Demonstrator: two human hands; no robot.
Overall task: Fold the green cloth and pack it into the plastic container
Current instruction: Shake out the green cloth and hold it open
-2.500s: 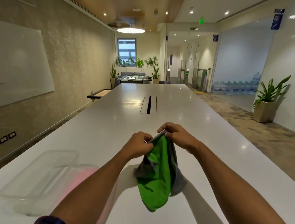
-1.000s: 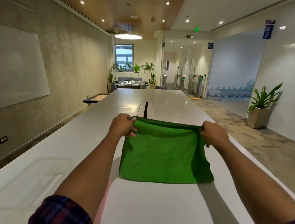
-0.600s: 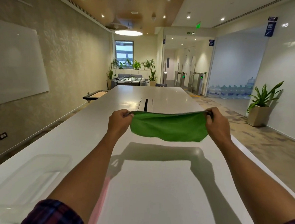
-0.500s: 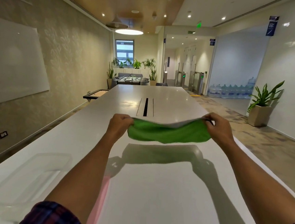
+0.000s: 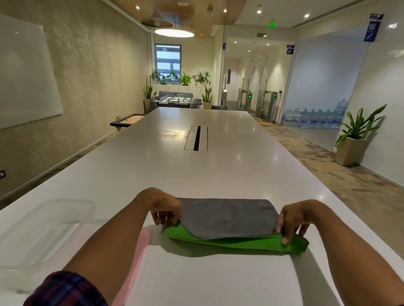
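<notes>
The green cloth (image 5: 234, 241) lies on the white table, doubled over so its grey underside (image 5: 227, 216) faces up and a green strip shows along the near edge. My left hand (image 5: 164, 208) pinches the cloth's near left corner. My right hand (image 5: 292, 221) pinches the near right corner, thumb pressed on the green layer. The clear plastic container (image 5: 35, 231) sits on the table to the left of my left forearm, apart from the cloth, and shows nothing inside.
A pink item (image 5: 138, 252) lies partly hidden under my left forearm beside the container. The long white table (image 5: 194, 171) stretches ahead with a cable slot (image 5: 197, 141) in its middle. A potted plant (image 5: 353, 139) stands on the floor at right.
The cloth was held stretched in the air between both hands; now it is down on the table, folded over toward me with the grey side up. Both hands have come lower and nearer.
</notes>
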